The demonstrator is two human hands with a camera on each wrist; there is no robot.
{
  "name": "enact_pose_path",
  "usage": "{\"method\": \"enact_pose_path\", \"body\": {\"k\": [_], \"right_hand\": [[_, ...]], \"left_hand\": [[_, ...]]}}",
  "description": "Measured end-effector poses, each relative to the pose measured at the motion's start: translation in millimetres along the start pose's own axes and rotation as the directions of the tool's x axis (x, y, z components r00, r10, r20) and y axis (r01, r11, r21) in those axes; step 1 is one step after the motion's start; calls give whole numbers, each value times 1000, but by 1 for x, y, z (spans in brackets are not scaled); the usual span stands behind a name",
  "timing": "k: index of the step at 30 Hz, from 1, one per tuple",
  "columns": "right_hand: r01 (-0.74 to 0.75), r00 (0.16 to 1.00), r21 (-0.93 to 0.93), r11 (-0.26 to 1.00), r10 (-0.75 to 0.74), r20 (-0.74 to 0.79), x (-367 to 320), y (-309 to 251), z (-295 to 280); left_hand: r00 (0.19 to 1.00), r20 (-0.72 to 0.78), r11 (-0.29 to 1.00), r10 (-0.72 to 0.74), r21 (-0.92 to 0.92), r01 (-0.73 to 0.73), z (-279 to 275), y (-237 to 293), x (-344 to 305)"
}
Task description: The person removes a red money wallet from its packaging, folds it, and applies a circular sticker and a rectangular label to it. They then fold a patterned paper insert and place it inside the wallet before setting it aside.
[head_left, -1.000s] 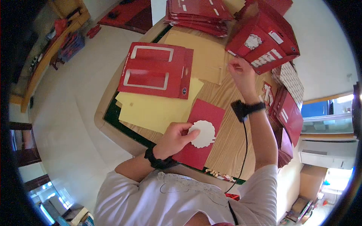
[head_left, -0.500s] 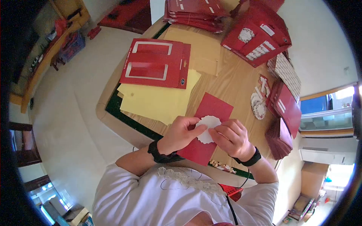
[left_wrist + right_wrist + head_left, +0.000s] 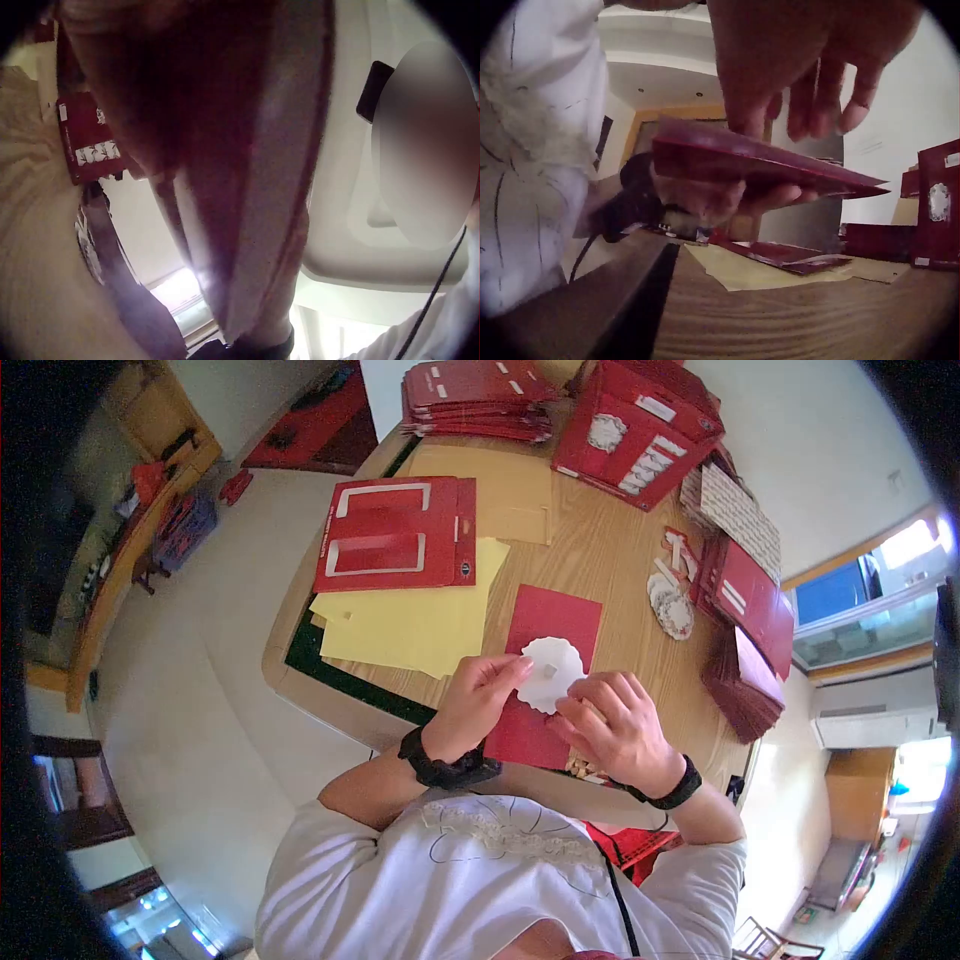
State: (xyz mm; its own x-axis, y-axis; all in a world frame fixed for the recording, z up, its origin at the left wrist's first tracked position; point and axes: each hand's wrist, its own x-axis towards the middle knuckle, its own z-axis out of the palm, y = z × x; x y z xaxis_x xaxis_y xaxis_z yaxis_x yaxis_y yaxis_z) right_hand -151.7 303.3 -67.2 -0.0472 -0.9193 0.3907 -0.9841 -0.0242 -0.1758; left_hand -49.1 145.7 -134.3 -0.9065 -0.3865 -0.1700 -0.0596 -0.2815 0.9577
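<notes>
A white scalloped paper disc [image 3: 540, 685] with a small pale square near its middle lies over a red card [image 3: 550, 612]. My left hand [image 3: 470, 705] grips the card, its thumb at the disc's left edge. Seen from the right wrist, the red card [image 3: 772, 161] is raised above the table, left-hand fingers [image 3: 727, 199] beneath it. My right hand [image 3: 620, 730] has bent fingers at the disc's lower right edge. In the right wrist view its fingers [image 3: 855, 109] hang down over the card; what the fingertips hold, I cannot tell.
A flat red box [image 3: 395, 535] lies on yellow sheets [image 3: 385, 630] at left. Stacked red packages [image 3: 475, 400] and a red box [image 3: 640, 430] stand at the back. Along the right are decorated discs [image 3: 672, 605], red cards [image 3: 750, 590] and a dark red stack [image 3: 745, 685].
My right hand has come from the back of the table to the disc's right side. The left thumb has shifted to the disc's edge, and the pale square now shows.
</notes>
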Motion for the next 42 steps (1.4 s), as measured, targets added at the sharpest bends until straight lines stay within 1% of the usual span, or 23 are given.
{"method": "enact_pose_path", "body": {"k": [3,4,6,7,8,9,10,11,12,14,16,19,21,22,24,27,28,29,31,32,34,37,42], "right_hand": [[2,1000,-41,999,-2,-13,-4,0,0],[9,997,-36,999,-12,-71,-6,0,-3],[28,983,-28,999,-33,-182,-11,1,-13],[-117,951,96,989,139,-277,-14,3,-15],[-246,884,230,941,316,-345,-18,4,-19],[-353,784,368,860,486,-386,-22,5,-22],[-398,700,576,714,643,-312,-23,8,-24],[-408,608,752,518,769,-199,-22,11,-27],[-382,515,879,285,855,-53,-21,13,-28],[-390,517,883,260,856,-24,-25,16,-21],[-394,514,892,222,858,13,-31,19,-12],[-378,505,912,159,861,59,-36,21,-3],[-355,494,925,136,867,62,-36,19,1],[-369,470,914,170,882,26,-38,19,-1],[-399,426,887,233,904,-46,-43,23,-7],[-303,380,927,221,920,-95,-54,25,-12],[-408,413,886,222,910,-38,-53,19,-13],[-421,456,879,222,890,-6,-50,13,-8],[-447,490,878,173,868,78,-46,6,3],[-417,495,899,133,863,101,-43,4,7],[-460,492,875,147,863,114,-44,6,13],[-481,491,864,151,863,122,-41,8,15],[-481,503,856,189,859,93,-39,9,18]], "left_hand": [[1000,14,1000,0,-1,0,5,7,-2],[1000,13,1000,6,3,-6,6,9,-2],[999,25,984,-39,-171,43,4,3,-1],[998,35,964,-59,-258,66,4,1,1],[998,35,992,47,-116,-42,4,2,3],[987,53,988,152,26,-153,5,4,6],[963,85,950,254,166,-265,6,6,9],[953,15,948,303,94,-303,12,9,8],[938,-58,940,342,28,-341,23,15,5],[940,-93,941,329,-52,-335,27,16,4],[972,-7,968,235,-84,-234,23,7,5],[981,147,991,130,-46,-124,18,-3,7],[981,136,982,137,-146,-117,23,-4,5],[982,129,974,139,-195,-113,26,-4,4],[985,121,975,122,-203,-95,27,-4,2],[980,170,971,107,-229,-67,26,-6,2],[974,201,969,103,-240,-53,26,-8,2],[971,218,968,100,-246,-44,27,-9,2],[962,257,966,94,-256,-26,29,-12,2],[956,282,966,82,-258,-6,30,-12,2],[944,325,965,63,-261,26,30,-8,0],[939,329,981,105,-189,-43,31,-7,-2],[929,349,982,127,-179,-67,30,-7,-2]]}}
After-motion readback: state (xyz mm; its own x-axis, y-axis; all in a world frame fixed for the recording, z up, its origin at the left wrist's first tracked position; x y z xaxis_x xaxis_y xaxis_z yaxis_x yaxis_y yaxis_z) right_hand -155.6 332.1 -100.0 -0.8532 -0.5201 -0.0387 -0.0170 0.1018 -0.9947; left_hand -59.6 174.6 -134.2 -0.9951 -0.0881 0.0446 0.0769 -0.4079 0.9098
